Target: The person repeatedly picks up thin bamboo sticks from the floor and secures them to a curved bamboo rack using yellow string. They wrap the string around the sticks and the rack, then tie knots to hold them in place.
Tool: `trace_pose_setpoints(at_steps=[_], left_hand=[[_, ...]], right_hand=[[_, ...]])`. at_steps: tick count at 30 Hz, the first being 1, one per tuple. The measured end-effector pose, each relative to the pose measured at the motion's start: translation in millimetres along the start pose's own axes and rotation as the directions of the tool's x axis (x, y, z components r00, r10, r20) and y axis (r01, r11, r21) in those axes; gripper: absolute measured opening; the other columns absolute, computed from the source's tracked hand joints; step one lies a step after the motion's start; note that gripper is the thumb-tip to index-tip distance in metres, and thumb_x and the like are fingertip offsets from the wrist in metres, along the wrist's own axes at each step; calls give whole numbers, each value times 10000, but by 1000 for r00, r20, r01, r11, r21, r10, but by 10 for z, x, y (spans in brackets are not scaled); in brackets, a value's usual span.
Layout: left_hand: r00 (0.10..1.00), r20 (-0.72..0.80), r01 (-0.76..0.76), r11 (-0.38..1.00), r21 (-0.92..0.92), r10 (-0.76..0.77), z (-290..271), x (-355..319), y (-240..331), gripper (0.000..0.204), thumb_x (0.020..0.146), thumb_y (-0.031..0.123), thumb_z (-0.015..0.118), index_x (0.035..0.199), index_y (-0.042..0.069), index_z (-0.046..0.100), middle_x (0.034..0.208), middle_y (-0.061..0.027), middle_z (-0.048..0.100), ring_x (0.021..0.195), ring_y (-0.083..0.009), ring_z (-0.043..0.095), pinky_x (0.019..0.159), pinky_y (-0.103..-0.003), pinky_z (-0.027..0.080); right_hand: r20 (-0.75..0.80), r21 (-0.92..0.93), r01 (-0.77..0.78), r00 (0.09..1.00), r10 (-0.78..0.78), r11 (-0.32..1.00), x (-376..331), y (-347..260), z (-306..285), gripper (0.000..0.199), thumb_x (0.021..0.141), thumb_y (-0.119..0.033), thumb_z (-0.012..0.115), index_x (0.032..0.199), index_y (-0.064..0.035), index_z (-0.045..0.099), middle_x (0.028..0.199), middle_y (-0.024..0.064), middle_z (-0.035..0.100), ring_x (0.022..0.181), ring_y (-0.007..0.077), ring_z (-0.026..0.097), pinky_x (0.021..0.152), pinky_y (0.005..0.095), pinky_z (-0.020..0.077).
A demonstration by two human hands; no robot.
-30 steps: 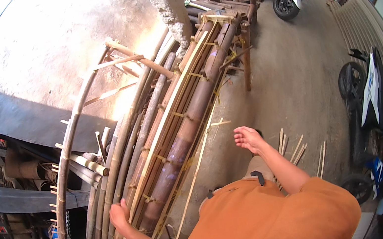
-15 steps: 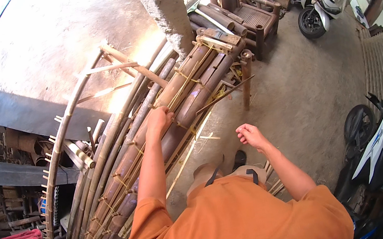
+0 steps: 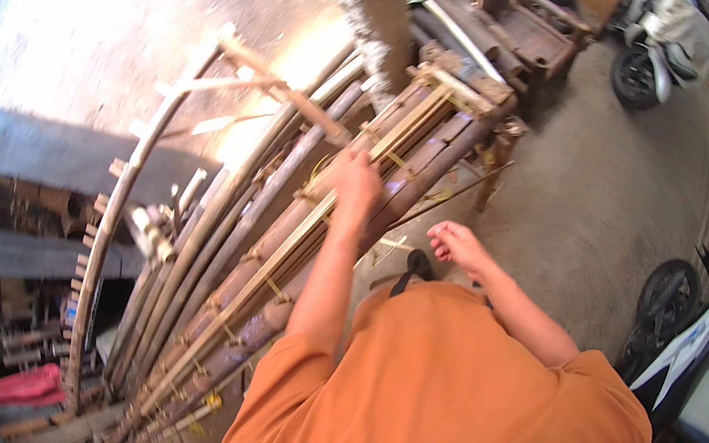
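Observation:
A long row of thick brown bamboo poles [image 3: 410,194] runs diagonally from the lower left toward the upper right, tied at intervals with yellowish cord [image 3: 401,163]. Thin pale bamboo strips [image 3: 413,124] lie lengthwise on top of the poles. My left hand [image 3: 358,182] is closed over these strips near mid-length, its fingertips partly hidden. To the right of the poles, my right hand [image 3: 458,247] hangs in the air with curled fingers, apart from the bamboo. Whatever it holds, if anything, does not show. A small wooden block [image 3: 459,89] spans the poles' far end.
Beside the poles on the left stands a curved bamboo frame [image 3: 106,205] with short pegs. A concrete post [image 3: 377,14] rises behind. A bamboo chair [image 3: 543,34] and a covered motorbike [image 3: 672,60] are at the far right; another motorbike [image 3: 685,345] stands at the near right.
My left hand has slid along the poles toward their far end, its arm reaching further. My right hand stays raised with curled fingers. The whole view has shifted and turned somewhat.

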State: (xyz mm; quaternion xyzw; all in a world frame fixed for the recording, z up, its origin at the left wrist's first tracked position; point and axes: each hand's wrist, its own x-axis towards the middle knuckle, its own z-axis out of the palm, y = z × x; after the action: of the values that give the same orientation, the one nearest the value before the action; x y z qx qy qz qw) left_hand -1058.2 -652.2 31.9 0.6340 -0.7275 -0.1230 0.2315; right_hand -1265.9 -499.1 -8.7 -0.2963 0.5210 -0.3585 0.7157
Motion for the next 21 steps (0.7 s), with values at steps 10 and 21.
trace_pose_setpoints(at_steps=[10,21], left_hand=[[963,-271,4,998,57,11,451,-291,355,480,835,59,555,1305,4,474,1246,-194,520,1256,-385,432,1120,-631,191],[961,-272,-69,995,-73,47,368,-487,613,447,834,26,538,1275,-34,508,1296,-228,509,1259,-399,451,1103,-510,306]], right_hand=[[113,-90,-66,991,76,994,449,-260,219,206,1000,-232,496,1027,-61,608,850,5,603,688,72,542,642,233,469],[124,-233,-94,984,125,968,517,-517,17,168,1000,-177,471,1027,-88,611,836,-11,594,676,68,545,633,217,466]])
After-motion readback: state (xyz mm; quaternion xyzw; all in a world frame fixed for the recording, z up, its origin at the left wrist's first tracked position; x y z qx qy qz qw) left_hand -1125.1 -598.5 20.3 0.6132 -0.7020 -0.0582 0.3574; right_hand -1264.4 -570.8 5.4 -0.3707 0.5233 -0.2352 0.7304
